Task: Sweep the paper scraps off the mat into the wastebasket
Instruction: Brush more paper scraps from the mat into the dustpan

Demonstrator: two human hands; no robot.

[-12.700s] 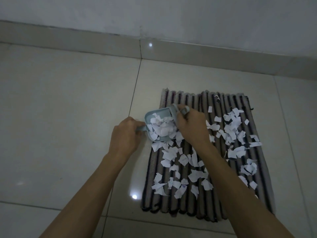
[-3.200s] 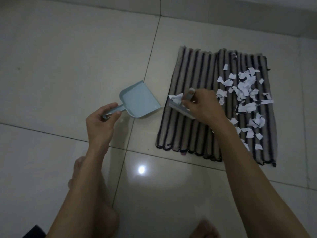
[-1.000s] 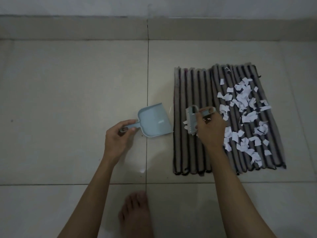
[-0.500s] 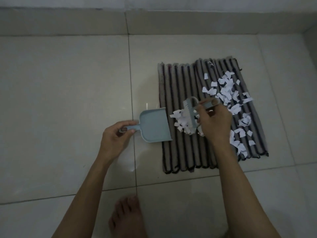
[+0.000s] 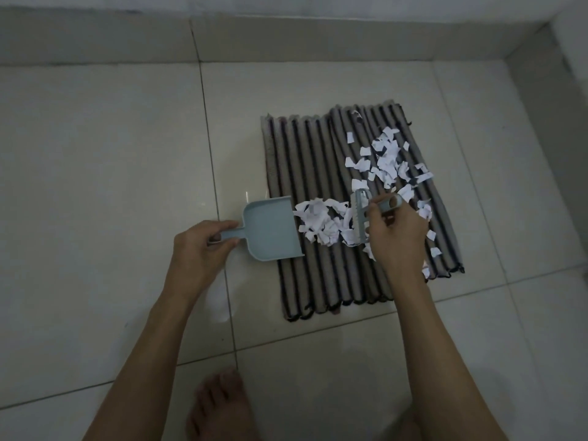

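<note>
A striped grey and dark mat (image 5: 311,160) lies on the tiled floor. White paper scraps (image 5: 386,157) cover its right half. A heap of scraps (image 5: 321,222) sits mid-mat, between a pale blue dustpan (image 5: 270,229) and a small hand brush (image 5: 359,218). My left hand (image 5: 200,246) grips the dustpan's handle, with the pan's open lip resting on the mat's left edge. My right hand (image 5: 396,232) holds the brush by its handle, bristles against the heap. The pan is bare inside. No wastebasket is in view.
Glossy pale floor tiles (image 5: 95,186) stretch left and toward me. A low wall skirting (image 5: 286,36) runs along the far side and turns at the right corner (image 5: 547,58). A bare foot (image 5: 222,405) rests on the floor near the bottom edge.
My right hand has dragged the brush leftward, pushing a heap of scraps across the mat toward the dustpan. The dustpan's lip now rests on the mat's left edge.
</note>
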